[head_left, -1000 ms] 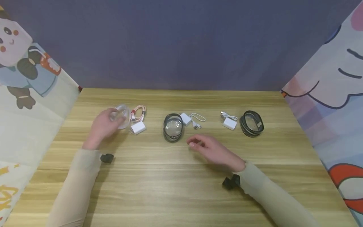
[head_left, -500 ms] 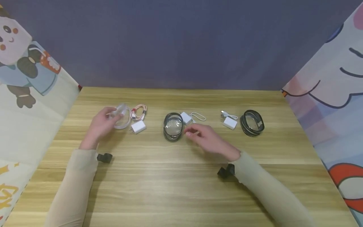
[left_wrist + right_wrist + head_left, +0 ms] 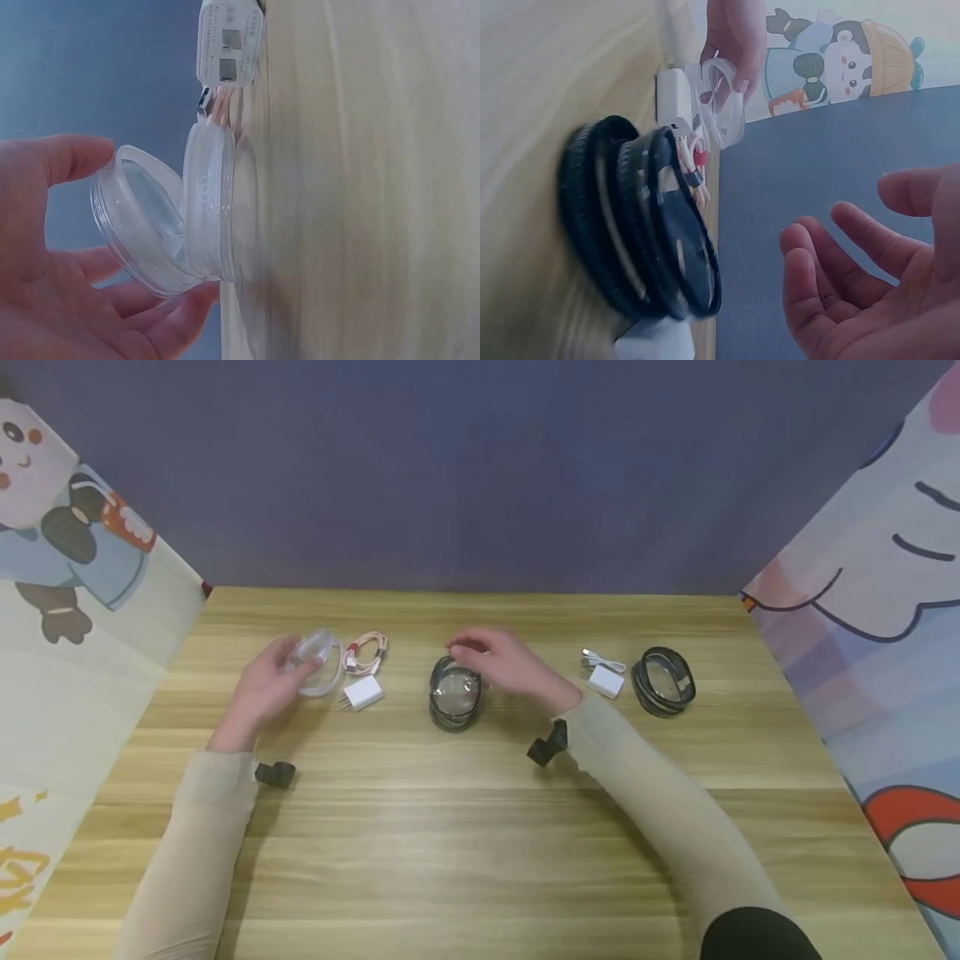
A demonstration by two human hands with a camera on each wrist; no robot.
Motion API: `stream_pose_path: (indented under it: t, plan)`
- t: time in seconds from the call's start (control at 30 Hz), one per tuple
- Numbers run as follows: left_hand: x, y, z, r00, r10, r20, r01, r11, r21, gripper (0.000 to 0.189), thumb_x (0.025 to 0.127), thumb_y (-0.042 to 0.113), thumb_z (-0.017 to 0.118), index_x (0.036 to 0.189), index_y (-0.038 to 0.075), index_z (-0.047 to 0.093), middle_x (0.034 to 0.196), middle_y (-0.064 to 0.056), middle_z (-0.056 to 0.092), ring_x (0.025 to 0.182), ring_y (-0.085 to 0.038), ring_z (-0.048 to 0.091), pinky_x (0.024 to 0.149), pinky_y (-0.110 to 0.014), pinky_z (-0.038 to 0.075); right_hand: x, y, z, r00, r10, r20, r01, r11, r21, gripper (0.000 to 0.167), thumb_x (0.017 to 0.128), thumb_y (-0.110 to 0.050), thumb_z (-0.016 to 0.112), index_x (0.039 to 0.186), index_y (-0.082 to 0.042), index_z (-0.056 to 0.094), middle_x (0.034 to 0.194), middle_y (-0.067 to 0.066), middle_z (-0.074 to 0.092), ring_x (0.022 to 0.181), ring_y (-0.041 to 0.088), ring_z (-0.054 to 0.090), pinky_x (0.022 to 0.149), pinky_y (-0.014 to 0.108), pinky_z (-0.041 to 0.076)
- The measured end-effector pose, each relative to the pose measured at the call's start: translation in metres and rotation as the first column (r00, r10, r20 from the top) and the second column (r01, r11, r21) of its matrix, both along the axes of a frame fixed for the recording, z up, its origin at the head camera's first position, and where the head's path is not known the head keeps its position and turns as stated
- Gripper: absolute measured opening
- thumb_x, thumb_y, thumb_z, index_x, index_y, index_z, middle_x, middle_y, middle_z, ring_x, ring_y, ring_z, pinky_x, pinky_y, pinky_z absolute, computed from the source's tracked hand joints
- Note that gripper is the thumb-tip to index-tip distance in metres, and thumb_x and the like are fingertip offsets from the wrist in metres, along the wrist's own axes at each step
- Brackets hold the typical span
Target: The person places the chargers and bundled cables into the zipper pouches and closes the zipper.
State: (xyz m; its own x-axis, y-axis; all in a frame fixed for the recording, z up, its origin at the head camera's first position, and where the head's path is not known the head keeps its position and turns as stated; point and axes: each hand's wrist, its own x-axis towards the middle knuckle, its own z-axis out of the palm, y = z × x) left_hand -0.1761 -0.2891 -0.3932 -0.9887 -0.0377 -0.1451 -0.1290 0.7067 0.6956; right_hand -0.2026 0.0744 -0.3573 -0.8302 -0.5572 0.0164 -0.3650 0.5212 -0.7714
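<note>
The clear case (image 3: 210,206) is set on the left of the worktop (image 3: 420,827), with its lid (image 3: 139,232) tipped up. The lid is pinched by the thumb and fingers of the left hand (image 3: 264,687). The case seems to be being opened; next, its lid may need to be held wide. Beside it a white plug (image 3: 363,692) and pink cord (image 3: 360,670) are placed. Over the back of the black-rimmed case (image 3: 454,693), the right hand (image 3: 510,667) is held, fingers bent and apart, nothing gripped.

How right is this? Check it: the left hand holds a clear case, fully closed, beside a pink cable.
Not closed: the left wrist view shows the clear case open, its two halves tilted apart. The rest stands: the left hand holds it, beside the pink cable.
</note>
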Motion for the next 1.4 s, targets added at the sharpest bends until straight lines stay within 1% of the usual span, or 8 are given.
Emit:
stream_pose_path:
  t: [0.13, 0.33, 0.67, 0.87, 1.0, 1.1, 1.27, 1.4]
  plan:
    - [-0.003, 0.001, 0.002, 1.000, -0.019, 0.001, 0.019, 1.000, -0.008, 0.088, 0.096, 0.061, 0.050, 0.157, 0.005, 0.022, 0.156, -0.028, 0.029, 0.138, -0.051, 0.031, 0.110, -0.068, 0.025, -0.010, -0.015, 0.006, 1.000, -0.006, 0.028, 0.005, 1.000, 0.014, 0.039, 0.104, -0.039, 0.049, 0.134, -0.016, 0.061, 0.123, -0.002, 0.065, 0.111, 0.014, 0.060, 0.100, 0.036, 0.048]
    - [-0.003, -0.002, 0.003, 0.999, -0.034, 0.020, 0.034, 0.999, -0.010, 0.090, 0.095, 0.064, 0.049, 0.158, 0.006, 0.020, 0.157, -0.027, 0.028, 0.139, -0.050, 0.029, 0.111, -0.067, 0.023, -0.023, -0.042, 0.009, 0.990, -0.007, 0.143, 0.016, 0.998, -0.060, 0.040, 0.104, -0.037, 0.052, 0.135, -0.013, 0.059, 0.116, 0.002, 0.067, 0.104, 0.019, 0.063, 0.088, 0.036, 0.055]
    - [-0.001, -0.005, 0.002, 0.999, -0.044, 0.029, 0.045, 0.999, -0.025, 0.092, 0.096, 0.063, 0.048, 0.157, 0.001, 0.016, 0.156, -0.030, 0.026, 0.138, -0.053, 0.029, 0.110, -0.068, 0.023, -0.038, -0.083, -0.006, 0.932, -0.018, 0.361, 0.096, 0.975, -0.199, 0.033, 0.105, -0.022, 0.051, 0.127, 0.000, 0.060, 0.118, 0.017, 0.065, 0.102, 0.023, 0.065, 0.093, 0.039, 0.055]
    - [-0.002, -0.006, 0.002, 0.999, -0.046, 0.020, 0.047, 0.998, -0.034, 0.094, 0.096, 0.063, 0.049, 0.157, -0.001, 0.016, 0.155, -0.032, 0.027, 0.136, -0.053, 0.031, 0.110, -0.068, 0.024, -0.045, -0.103, -0.019, 0.951, -0.059, 0.303, 0.095, 0.990, -0.105, 0.035, 0.105, -0.027, 0.049, 0.124, -0.001, 0.063, 0.109, 0.016, 0.067, 0.098, 0.028, 0.065, 0.081, 0.040, 0.056]
    - [-0.001, -0.007, 0.002, 0.999, -0.046, 0.029, 0.047, 0.998, -0.032, 0.094, 0.096, 0.062, 0.049, 0.157, -0.001, 0.015, 0.155, -0.032, 0.027, 0.136, -0.053, 0.031, 0.109, -0.069, 0.025, -0.050, -0.114, -0.028, 0.959, -0.117, 0.259, 0.120, 0.993, 0.002, 0.031, 0.104, -0.028, 0.050, 0.116, -0.005, 0.067, 0.096, 0.015, 0.069, 0.076, 0.021, 0.061, 0.065, 0.032, 0.053]
    - [0.001, -0.007, 0.002, 0.998, -0.048, 0.033, 0.049, 0.998, -0.031, 0.094, 0.097, 0.062, 0.048, 0.157, -0.001, 0.015, 0.154, -0.032, 0.027, 0.136, -0.054, 0.032, 0.109, -0.069, 0.026, -0.054, -0.119, -0.034, 0.959, -0.162, 0.231, 0.147, 0.986, 0.082, 0.029, 0.103, -0.031, 0.052, 0.107, -0.008, 0.070, 0.088, 0.013, 0.069, 0.064, 0.015, 0.055, 0.059, 0.027, 0.049]
    - [0.001, -0.006, 0.002, 0.998, -0.050, 0.029, 0.051, 0.998, -0.031, 0.094, 0.096, 0.062, 0.049, 0.157, -0.001, 0.015, 0.154, -0.032, 0.028, 0.135, -0.053, 0.032, 0.109, -0.069, 0.026, -0.057, -0.125, -0.036, 0.952, -0.228, 0.204, 0.200, 0.968, 0.149, 0.024, 0.099, -0.033, 0.060, 0.096, -0.011, 0.068, 0.080, 0.005, 0.066, 0.062, 0.013, 0.053, 0.059, 0.027, 0.047]
    - [0.000, -0.006, 0.003, 0.998, -0.050, 0.042, 0.051, 0.998, -0.037, 0.095, 0.096, 0.064, 0.048, 0.157, 0.001, 0.014, 0.154, -0.032, 0.028, 0.135, -0.053, 0.032, 0.108, -0.070, 0.026, -0.058, -0.132, -0.037, 0.953, -0.263, 0.150, 0.225, 0.948, 0.227, 0.032, 0.095, -0.037, 0.064, 0.075, -0.014, 0.058, 0.066, -0.003, 0.054, 0.057, 0.012, 0.047, 0.055, 0.025, 0.042]
